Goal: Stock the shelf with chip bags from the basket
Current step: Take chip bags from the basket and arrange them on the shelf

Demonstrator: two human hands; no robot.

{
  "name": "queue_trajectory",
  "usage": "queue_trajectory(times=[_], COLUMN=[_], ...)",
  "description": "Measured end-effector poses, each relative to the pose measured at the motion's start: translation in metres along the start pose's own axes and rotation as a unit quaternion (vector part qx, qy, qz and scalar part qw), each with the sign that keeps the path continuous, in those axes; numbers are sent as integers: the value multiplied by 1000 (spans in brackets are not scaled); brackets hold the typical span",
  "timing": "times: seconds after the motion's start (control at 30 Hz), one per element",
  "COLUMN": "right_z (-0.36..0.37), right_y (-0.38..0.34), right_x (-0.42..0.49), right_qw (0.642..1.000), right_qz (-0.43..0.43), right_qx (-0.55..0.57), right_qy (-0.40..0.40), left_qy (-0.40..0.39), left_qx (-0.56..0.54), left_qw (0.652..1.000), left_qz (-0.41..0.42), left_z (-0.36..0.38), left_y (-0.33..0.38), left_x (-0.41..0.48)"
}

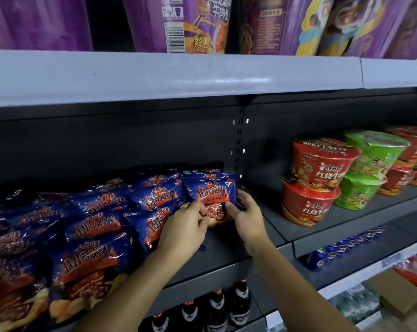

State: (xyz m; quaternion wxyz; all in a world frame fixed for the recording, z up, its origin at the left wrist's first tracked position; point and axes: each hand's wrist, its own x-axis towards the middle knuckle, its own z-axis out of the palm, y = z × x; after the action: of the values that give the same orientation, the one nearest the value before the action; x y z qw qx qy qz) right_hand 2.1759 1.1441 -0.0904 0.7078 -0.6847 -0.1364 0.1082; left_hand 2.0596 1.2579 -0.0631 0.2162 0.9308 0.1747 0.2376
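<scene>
The shelf [274, 212] carries the stocked chip bags [94, 226] in rows across its left part. I am seating a chip bag [211, 195] at the right end of those rows. My left grip [185, 224] pinches its lower front, and my right grip [247, 215] curls round its right edge. I judge it best pushed back flush with its neighbour, label forward, then freed gently lest it topple. Red and green noodle bowls [320, 164] stand well apart to the right, bare shelf between, so nothing blocks me. Dark bottles [217, 305] stand below. The basket is out of view.
</scene>
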Motion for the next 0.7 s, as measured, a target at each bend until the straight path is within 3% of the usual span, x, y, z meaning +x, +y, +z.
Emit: queue_trajectory(times=[0.23,0.37,0.7], right_z=[-16,-38,-143], right_y=[-18,-27,-14], right_x=[-22,-45,-129], right_qw=[996,996,983], right_qz=[-28,-24,1], right_qx=[-15,14,59], right_qy=[81,89,173], left_qy=[3,-20,-188], left_qx=[-34,-76,-183], left_qw=[999,996,960], left_qz=[36,40,97], left_z=[-11,-13,52], left_y=[14,39,127], left_x=[-15,-32,-92])
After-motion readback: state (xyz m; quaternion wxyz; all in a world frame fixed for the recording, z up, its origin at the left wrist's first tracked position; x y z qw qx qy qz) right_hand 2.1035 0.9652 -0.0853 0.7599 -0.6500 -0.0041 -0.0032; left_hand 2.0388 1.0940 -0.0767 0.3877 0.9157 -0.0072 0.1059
